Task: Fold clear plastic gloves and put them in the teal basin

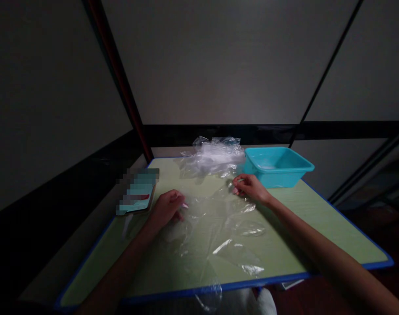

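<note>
My left hand [166,207] is closed, thumb against fingers, on the near-left part of a clear plastic bag [219,221]; my right hand [251,188] pinches the same film at its far-right part. The bag lies spread between and below my hands on the pale green table [320,223], its lower end hanging over the blue edging. At the left edge, a flat device [140,189] shows a teal display with a red patch; pixelation leaves any writing there unreadable. Crumpled clear packaging [215,156] sits at the back, next to a turquoise basin [278,178] just beyond my right hand.
</note>
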Tool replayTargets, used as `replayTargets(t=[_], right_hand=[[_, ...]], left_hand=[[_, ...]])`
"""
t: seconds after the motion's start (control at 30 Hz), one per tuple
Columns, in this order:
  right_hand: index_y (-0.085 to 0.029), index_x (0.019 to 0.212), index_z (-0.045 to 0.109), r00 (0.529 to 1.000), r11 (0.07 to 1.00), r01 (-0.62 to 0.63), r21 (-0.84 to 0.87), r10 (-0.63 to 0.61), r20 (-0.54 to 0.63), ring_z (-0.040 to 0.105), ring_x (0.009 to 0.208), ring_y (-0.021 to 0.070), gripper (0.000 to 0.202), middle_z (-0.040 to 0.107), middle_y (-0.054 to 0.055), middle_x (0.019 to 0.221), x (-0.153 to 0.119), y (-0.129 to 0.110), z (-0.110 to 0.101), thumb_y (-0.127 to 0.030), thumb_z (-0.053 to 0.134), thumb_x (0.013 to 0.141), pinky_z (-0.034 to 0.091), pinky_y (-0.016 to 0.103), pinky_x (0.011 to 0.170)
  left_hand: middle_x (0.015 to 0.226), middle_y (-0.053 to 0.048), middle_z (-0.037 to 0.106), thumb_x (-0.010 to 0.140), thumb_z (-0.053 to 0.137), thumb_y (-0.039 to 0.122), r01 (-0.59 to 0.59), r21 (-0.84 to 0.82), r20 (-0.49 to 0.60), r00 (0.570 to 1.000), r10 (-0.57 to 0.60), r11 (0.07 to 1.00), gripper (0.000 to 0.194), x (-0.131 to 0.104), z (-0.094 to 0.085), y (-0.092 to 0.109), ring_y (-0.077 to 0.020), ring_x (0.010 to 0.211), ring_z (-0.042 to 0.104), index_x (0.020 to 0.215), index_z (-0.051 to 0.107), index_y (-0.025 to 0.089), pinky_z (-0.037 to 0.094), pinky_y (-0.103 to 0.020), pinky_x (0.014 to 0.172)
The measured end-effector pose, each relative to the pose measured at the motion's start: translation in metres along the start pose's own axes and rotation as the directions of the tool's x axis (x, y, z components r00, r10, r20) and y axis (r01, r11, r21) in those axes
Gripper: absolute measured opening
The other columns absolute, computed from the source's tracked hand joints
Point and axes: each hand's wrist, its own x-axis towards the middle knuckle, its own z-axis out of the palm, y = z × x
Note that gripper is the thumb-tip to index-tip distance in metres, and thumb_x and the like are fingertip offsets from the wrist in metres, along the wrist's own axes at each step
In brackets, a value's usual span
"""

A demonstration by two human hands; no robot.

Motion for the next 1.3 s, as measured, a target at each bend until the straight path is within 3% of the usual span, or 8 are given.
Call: replayTargets(t=[0.17,0.27,0.37,0.53,0.7,0.87,1.0,1.3], right_hand=[[-0.013,0.075,0.055,0.998,0.986,0.046,-0.157,-0.053,-0.038,0.060,0.059,0.0171,0.017,0.065,0.006,0.067,0.015,0.007,-0.004,-0.029,0.050,0.075,0.046,0.026,0.052],[-0.012,0.080,0.058,0.991,0.961,0.073,-0.266,-0.100,-0.088,0.060,0.071,0.0212,0.016,0.065,0.009,0.077,0.011,0.003,-0.004,-0.023,0.048,0.075,0.046,0.031,0.064],[-0.011,0.092,0.059,0.987,0.927,0.108,-0.359,-0.144,-0.075,0.060,0.080,0.0233,0.022,0.064,0.012,0.089,-0.005,-0.007,0.006,-0.020,0.045,0.077,0.045,0.033,0.073],[-0.003,0.124,0.039,0.962,0.725,0.266,-0.635,-0.240,0.130,0.036,0.119,0.0225,0.045,0.040,0.017,0.129,-0.040,-0.016,0.035,-0.026,0.029,0.087,0.031,0.033,0.097],[0.000,0.131,0.027,0.960,0.586,0.279,-0.761,-0.181,0.213,0.017,0.127,0.0235,0.060,0.022,0.018,0.137,-0.049,-0.003,0.044,-0.041,0.022,0.088,0.021,0.038,0.103],[-0.001,0.132,0.025,0.944,0.563,0.327,-0.759,-0.155,0.292,0.014,0.128,0.0216,0.063,0.019,0.015,0.138,-0.025,0.011,0.028,-0.046,0.017,0.088,0.018,0.036,0.104],[-0.002,0.133,0.021,0.924,0.571,0.375,-0.730,-0.164,0.346,0.014,0.128,0.0212,0.063,0.018,0.015,0.139,-0.008,0.018,0.017,-0.046,0.015,0.088,0.017,0.035,0.105],[0.000,0.132,0.022,0.911,0.581,0.410,-0.704,-0.212,0.355,0.013,0.128,0.0203,0.056,0.017,0.016,0.139,-0.007,0.019,0.004,-0.036,0.018,0.089,0.017,0.037,0.104]], left_hand=[[0.084,-0.003,0.062,0.074,0.045,0.036,-0.045,0.387,-0.244,0.958,0.150,0.921,0.022,-0.006,-0.002,0.001,-0.0145,0.050,0.060,0.087,0.046,0.018,0.043,-0.025,0.047],[0.096,-0.006,0.060,0.077,0.044,0.031,0.005,0.706,-0.312,0.900,0.304,0.709,0.024,-0.019,-0.002,0.010,-0.0222,0.079,0.061,0.098,0.047,0.019,0.046,-0.031,0.065],[0.109,-0.009,0.054,0.080,0.041,0.027,-0.020,0.842,-0.251,0.869,0.425,0.538,0.026,-0.028,0.000,0.019,-0.0253,0.094,0.056,0.103,0.046,0.017,0.046,-0.034,0.070],[0.115,-0.010,0.050,0.079,0.042,0.021,-0.290,0.851,-0.013,0.823,0.568,0.439,0.022,-0.026,0.009,0.017,-0.0234,0.106,0.047,0.099,0.050,0.014,0.042,-0.036,0.086],[0.114,-0.011,0.051,0.079,0.042,0.021,-0.373,0.796,0.055,0.829,0.556,0.477,0.024,-0.022,0.016,0.006,-0.0225,0.106,0.048,0.100,0.051,0.013,0.040,-0.036,0.090],[0.116,-0.012,0.052,0.080,0.042,0.022,-0.336,0.796,0.059,0.871,0.489,0.504,0.027,-0.020,0.024,0.006,-0.0218,0.108,0.047,0.103,0.051,0.012,0.037,-0.035,0.093],[0.119,-0.014,0.051,0.080,0.044,0.022,-0.315,0.812,0.086,0.897,0.433,0.491,0.030,-0.015,0.045,0.020,-0.0222,0.111,0.046,0.107,0.051,0.009,0.036,-0.033,0.095],[0.127,-0.024,0.040,0.085,0.030,0.021,-0.494,0.786,0.311,0.835,0.454,0.371,0.043,0.007,0.112,0.048,-0.0257,0.120,0.036,0.119,0.040,-0.004,0.025,-0.035,0.101]])
